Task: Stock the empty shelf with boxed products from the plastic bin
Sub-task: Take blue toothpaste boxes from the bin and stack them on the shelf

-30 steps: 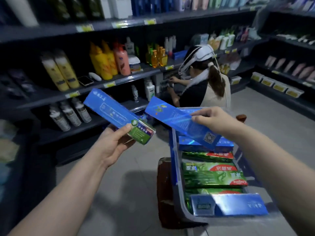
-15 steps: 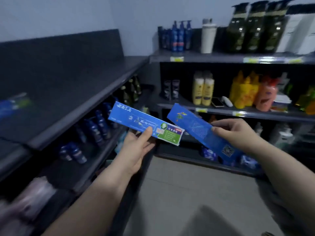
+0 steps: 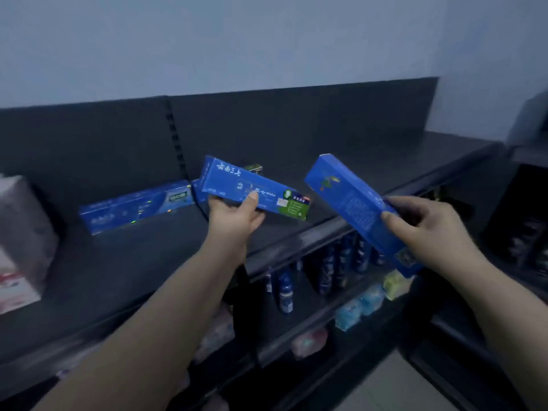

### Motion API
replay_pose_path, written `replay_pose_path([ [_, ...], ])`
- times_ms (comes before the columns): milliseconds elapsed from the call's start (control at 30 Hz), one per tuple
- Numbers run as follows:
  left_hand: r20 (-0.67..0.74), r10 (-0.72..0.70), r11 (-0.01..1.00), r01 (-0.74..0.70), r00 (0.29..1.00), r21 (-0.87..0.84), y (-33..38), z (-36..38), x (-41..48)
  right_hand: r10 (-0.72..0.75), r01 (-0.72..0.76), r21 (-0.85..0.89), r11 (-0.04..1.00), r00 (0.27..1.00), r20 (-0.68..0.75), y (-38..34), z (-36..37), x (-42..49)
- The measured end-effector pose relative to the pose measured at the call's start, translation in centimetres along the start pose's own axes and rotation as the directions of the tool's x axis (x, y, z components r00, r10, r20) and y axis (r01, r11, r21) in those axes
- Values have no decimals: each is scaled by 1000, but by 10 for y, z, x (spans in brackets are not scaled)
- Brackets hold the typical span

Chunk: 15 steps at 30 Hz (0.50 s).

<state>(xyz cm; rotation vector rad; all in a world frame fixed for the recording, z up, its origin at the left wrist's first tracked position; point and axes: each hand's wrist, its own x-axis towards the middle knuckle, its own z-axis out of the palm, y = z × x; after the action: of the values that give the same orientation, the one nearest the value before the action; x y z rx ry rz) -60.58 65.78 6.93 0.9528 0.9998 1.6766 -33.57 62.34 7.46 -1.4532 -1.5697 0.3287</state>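
My left hand [image 3: 234,216] grips a long blue toothpaste box [image 3: 231,180] with a green end, held over the dark top shelf [image 3: 370,173]. My right hand [image 3: 427,229] holds a second blue box [image 3: 350,197], tilted down to the right, just in front of the shelf's front edge. One blue box [image 3: 133,206] lies on the shelf against the back panel at the left, and another lies partly hidden behind the box in my left hand. The plastic bin is out of view.
A pale wrapped pack [image 3: 20,241] stands at the shelf's left end. Below the top shelf, blue bottles [image 3: 329,271] stand in a row, with light blue and yellow packets [image 3: 367,301] lower down. More dark shelving is at the right edge.
The view has swung left from the bin and the aisle to the top shelf. Both hands, each still holding its box, have come up to the shelf.
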Motion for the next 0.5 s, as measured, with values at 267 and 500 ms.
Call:
replay_pose_path([
  [267, -178, -63, 975, 98, 982, 198, -11, -31, 79, -157, 132, 118, 984, 960, 231, 11, 78, 105],
  [500, -357, 244, 701, 91, 902, 707, -4, -55, 94, -301, 267, 149, 952, 900, 314, 22, 102, 178],
])
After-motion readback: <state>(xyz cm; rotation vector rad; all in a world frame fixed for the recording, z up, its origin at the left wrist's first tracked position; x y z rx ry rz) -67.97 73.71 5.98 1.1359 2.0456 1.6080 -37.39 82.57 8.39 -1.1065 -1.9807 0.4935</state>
